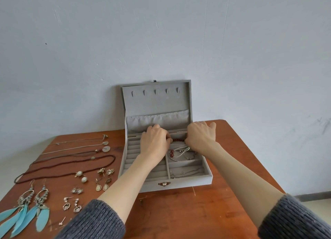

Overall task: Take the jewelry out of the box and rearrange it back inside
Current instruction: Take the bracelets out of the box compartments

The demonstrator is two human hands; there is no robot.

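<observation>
A grey jewelry box [184, 184] stands open on the wooden table, its lid [155, 102] upright against the wall. My left hand [155, 142] and my right hand [200, 134] are both over the box's back right compartment, each pinching an end of a dark red bead bracelet [178, 140] stretched between them. Below it lie red beads [171, 153] and silver chains [184, 153] in the middle right compartment. Another thin chain [186, 173] rests in the front right compartment. The ring rolls on the left are partly hidden by my left forearm.
To the left of the box on the table [197, 212] lie necklaces [71, 160], several small earring pairs [100, 182] and two blue feather earrings [26, 212]. A small stud [62, 221] lies near my left sleeve. The table's right edge is close to the box.
</observation>
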